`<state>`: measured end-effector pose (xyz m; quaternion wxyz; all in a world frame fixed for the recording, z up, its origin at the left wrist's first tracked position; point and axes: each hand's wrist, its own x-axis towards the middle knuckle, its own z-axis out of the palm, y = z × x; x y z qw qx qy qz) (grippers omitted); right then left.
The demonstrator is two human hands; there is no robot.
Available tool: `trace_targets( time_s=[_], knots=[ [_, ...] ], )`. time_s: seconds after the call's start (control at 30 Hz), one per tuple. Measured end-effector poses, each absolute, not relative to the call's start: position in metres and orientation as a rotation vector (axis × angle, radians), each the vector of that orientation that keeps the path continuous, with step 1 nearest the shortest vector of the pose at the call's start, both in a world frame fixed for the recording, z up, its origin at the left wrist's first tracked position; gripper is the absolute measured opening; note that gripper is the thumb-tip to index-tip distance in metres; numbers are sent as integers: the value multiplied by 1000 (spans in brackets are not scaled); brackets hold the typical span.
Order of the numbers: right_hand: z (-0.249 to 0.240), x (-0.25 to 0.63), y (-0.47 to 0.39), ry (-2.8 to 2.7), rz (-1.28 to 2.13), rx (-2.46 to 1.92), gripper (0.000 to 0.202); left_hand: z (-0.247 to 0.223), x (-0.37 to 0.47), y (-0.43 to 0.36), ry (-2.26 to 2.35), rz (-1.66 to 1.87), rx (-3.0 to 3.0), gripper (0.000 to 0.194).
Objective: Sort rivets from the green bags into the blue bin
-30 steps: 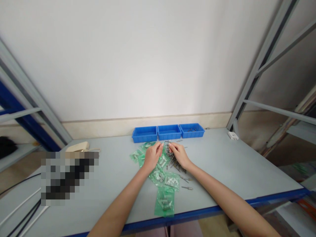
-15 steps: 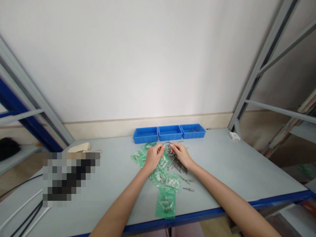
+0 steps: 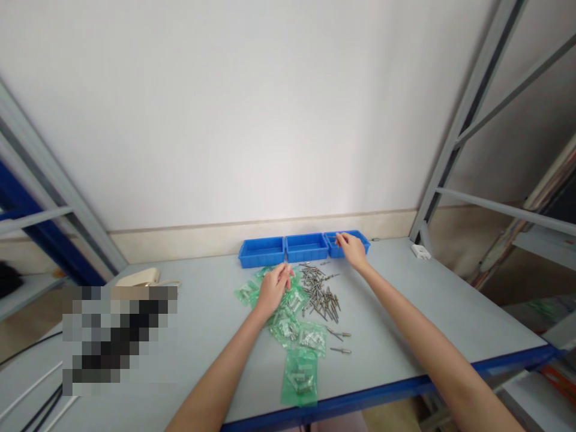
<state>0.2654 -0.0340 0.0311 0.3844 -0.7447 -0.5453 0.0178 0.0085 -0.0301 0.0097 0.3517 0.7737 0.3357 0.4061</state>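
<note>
Over the green plastic bags (image 3: pixel 287 323), my left hand (image 3: pixel 275 287) hovers with its fingers curled together; whatever it may hold is too small to make out. My right hand (image 3: pixel 351 247) is at the right blue bin (image 3: pixel 363 240), its fingers pinched over the bin's opening, and their contents cannot be made out. Between and below the hands lies a loose pile of metal rivets (image 3: pixel 320 294). Two more blue bins, the middle one (image 3: pixel 306 247) and the left one (image 3: pixel 262 252), stand in the same row. Nearest the front edge is a green bag of parts (image 3: pixel 300 377).
Single rivets (image 3: pixel 341 350) lie right of the bags. A white adapter (image 3: pixel 420 252) sits at the table's back right. At the left are a cream-coloured device (image 3: pixel 140 278), cables and a blurred-out area. Metal frames rise on both sides.
My right hand has moved from the rivet pile up and right to the right bin. My left hand has shifted slightly down and left. The whole view has shifted a little.
</note>
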Motion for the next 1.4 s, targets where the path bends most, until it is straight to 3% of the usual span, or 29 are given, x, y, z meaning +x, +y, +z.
trace_targets(
  time_s=[0.1,0.27,0.43,0.63,0.93,1.4],
  knots=[
    [41,302,-25,-1371,-48,-2141,39,8,7,-26,886,1049,2024,39],
    [38,316,-33,-1375,-178,-2156,34,5,6,-22,889,1029,2017,41],
    [7,294,-57,-1955,151,-1831,19,3,6,-22,886,1027,1982,42],
    [-15,271,-73,-1852,201,-1879,9,3,7,-24,878,995,1996,44],
    [19,215,-77,-1743,437,-1497,12,9,10,-34,841,921,2100,32],
    [14,194,-84,-1848,304,-1429,9,10,13,-40,721,773,2069,33]
  ],
)
